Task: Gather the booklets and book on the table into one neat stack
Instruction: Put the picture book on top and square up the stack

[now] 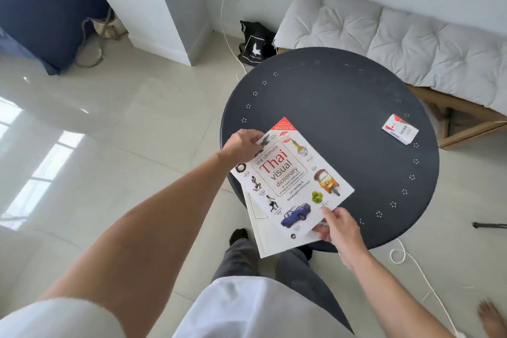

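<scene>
A white book titled "Thai visual dictionary" (290, 181) lies on top of white booklets (270, 239) whose edges stick out below and to its left. The stack hangs over the near left edge of the round dark table (343, 107). My left hand (244, 144) grips the stack's far left corner, thumb on the cover. At the near right corner, my right hand (338, 226) pinches the stack's edge. How many booklets lie under the book is hidden.
A small red and white box (400, 129) sits at the table's right side. Behind the table stands a bench with a grey cushion (397, 35). A black bag (256, 44) and white cables (411, 258) lie on the tiled floor.
</scene>
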